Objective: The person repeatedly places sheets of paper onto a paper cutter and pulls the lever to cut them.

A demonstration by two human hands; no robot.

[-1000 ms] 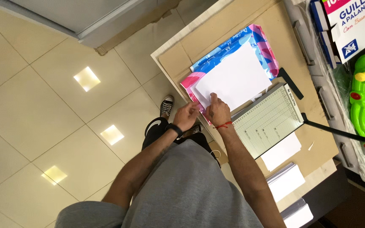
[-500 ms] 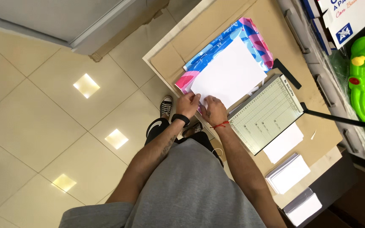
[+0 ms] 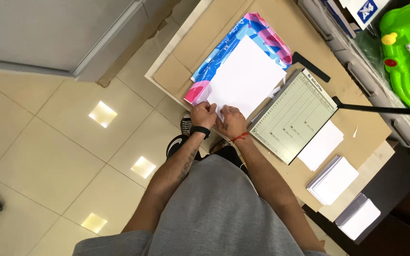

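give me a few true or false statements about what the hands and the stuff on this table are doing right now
1. Both hands are at the near corner of the white paper stack. True: left hand and right hand meet there.
2. The paper trimmer lies to the left of the stack. False: it lies to the right.
3. The trimmer's black arm is raised. True.
4. The stack lies on bare table. False: it lies on a pink and blue wrapper.
5. The right hand holds scissors. False: none are visible.
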